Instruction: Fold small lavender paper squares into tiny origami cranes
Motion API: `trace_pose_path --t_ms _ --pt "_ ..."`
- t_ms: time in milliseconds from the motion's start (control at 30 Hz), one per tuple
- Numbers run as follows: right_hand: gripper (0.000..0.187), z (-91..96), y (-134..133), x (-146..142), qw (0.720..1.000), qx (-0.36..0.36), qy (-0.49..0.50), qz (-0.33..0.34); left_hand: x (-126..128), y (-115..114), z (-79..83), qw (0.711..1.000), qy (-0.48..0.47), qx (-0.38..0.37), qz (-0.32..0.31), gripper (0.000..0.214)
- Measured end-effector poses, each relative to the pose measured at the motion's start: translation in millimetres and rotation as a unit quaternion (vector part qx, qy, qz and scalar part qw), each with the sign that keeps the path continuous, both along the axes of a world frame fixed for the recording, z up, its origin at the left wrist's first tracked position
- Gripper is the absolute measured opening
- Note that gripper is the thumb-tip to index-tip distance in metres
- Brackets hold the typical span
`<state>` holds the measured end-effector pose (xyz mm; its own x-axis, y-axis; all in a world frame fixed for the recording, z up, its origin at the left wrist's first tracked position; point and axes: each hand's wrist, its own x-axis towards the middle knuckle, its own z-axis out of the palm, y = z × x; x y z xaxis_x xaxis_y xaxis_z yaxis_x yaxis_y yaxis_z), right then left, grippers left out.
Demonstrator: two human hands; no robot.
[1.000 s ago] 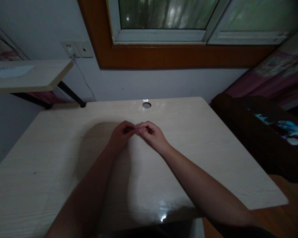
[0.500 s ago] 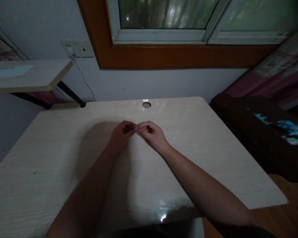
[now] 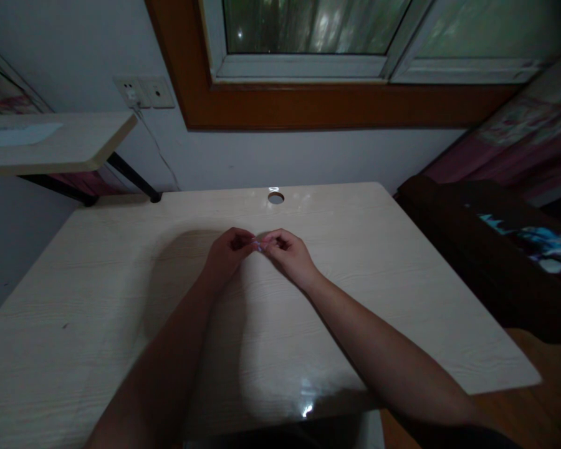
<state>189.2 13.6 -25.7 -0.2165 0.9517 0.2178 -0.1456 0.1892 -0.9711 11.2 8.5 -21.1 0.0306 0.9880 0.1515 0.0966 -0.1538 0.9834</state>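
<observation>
Barely visible, tiny item bridges left fingers, right fingers.

An item sits between a person's left grip and right grip over a bench; a hole lies behind them, a shelf stands back left, a window beyond, a curtain far right.

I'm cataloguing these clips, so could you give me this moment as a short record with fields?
Left hand: fingertips pinching a small purplish item
Right hand: fingertips pinching the item's other side
Item identity: too small to tell
Surface: wood-grain desk, round hole near its far edge
Far left: raised shelf bearing paper
Wall: sockets
</observation>
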Motion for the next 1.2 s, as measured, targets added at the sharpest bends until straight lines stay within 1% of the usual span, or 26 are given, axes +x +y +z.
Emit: trace_pose_path --t_ms 167,300,433,633,733,900,1000,1100,1200 --pt "0.021 2.8 -1 0 1.0 -0.006 -0.015 0.0 0 -1 6.1 0.999 -0.017 -0.033 -0.005 0.032" --pt "0.02 -1.9 2 0 1.0 -0.01 -0.009 0.012 0 -1 9.4 0.999 -0.023 -0.046 -0.013 0.029" --pt "0.018 -4.6 3 1 1.0 -0.004 -0.004 0.015 0 -1 9.6 0.998 -0.027 -0.049 -0.014 0.03" --pt "0.02 0.1 1 1 1.0 -0.009 -0.011 0.018 0 -1 8.0 0.997 -0.043 -0.057 -0.018 0.03" --pt "0.022 0.8 2 1 1.0 -0.014 0.001 0.023 -1 0 6.3 0.997 -0.048 -0.059 -0.021 0.031" --pt "0.027 -0.1 4 1 0.998 -0.03 0.036 0.032 -1 0 3.2 0.999 -0.018 -0.012 -0.033 0.031" --pt "0.029 0.1 6 2 0.996 -0.048 0.061 0.042 1 -2 2.4 0.998 -0.003 0.019 -0.062 0.026" --pt "0.026 0.6 9 4 0.993 -0.066 0.084 0.057 2 -5 3.3 0.993 0.016 0.063 -0.097 0.019" --pt "0.02 1.8 11 6 0.99 -0.079 0.093 0.072 2 -6 6.1 0.986 0.075 0.119 -0.093 0.013"
